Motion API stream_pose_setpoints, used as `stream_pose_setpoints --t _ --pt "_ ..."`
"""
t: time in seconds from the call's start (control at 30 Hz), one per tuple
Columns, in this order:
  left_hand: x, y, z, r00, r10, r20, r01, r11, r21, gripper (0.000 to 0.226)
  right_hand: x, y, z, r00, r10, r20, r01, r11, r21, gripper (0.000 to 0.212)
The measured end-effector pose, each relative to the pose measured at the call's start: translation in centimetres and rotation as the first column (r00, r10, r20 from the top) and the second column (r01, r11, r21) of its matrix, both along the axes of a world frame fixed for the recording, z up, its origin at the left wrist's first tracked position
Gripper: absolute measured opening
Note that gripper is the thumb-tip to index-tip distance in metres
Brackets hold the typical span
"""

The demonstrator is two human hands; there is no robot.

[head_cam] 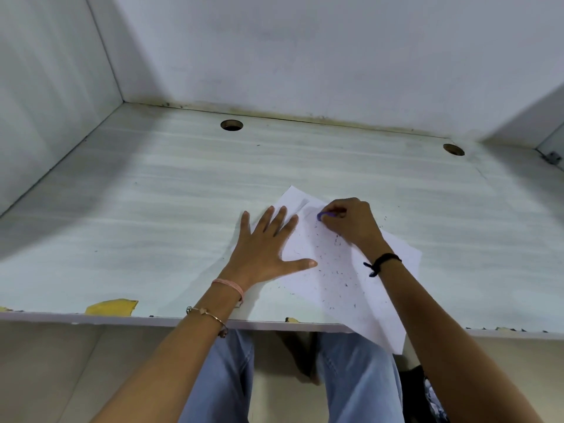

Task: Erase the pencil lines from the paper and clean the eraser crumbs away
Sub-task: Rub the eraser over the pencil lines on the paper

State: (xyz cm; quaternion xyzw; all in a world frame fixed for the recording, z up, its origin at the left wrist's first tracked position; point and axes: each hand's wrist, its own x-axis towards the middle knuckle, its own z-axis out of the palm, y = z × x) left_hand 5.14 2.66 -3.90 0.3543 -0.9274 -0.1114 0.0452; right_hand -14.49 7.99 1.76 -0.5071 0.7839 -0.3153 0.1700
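Note:
A white sheet of paper [351, 300] lies at an angle on the desk, its near corner hanging over the front edge. Dark eraser crumbs [335, 270] are scattered across its middle and a few lie on the desk beyond it. My left hand [268, 248] lies flat with fingers spread on the paper's left side, holding it down. My right hand [348, 221] is closed on a small purple eraser [323, 215], pressed to the paper near its far corner. Pencil lines are too faint to make out.
The pale desk [152, 224] is walled at the back and on both sides. Two round cable holes [231, 125] [453, 149] sit near the back edge. Torn yellow tape [111, 306] clings to the front edge. My legs in jeans show below the desk.

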Motion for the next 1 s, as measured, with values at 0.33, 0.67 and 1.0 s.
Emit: stream_pose_setpoints --t 0.33,0.67,1.0 --pt "-2.8 -0.3 1.1 0.991 0.046 -0.122 -0.066 0.985 -0.159 0.1 -0.7 1.8 -1.0 0.939 -0.021 0.344 0.062 0.992 -0.109 0.007" --pt "-4.6 -0.6 0.0 0.995 0.051 -0.082 -0.051 0.999 -0.004 0.109 0.8 1.3 -1.4 0.991 0.047 0.125 -0.03 0.991 -0.131 0.006" --pt "-4.7 -0.7 -0.3 0.996 0.047 -0.071 -0.049 0.999 -0.019 0.101 -0.3 -0.1 -0.1 0.995 0.009 -0.098 -0.015 0.998 -0.063 0.006"
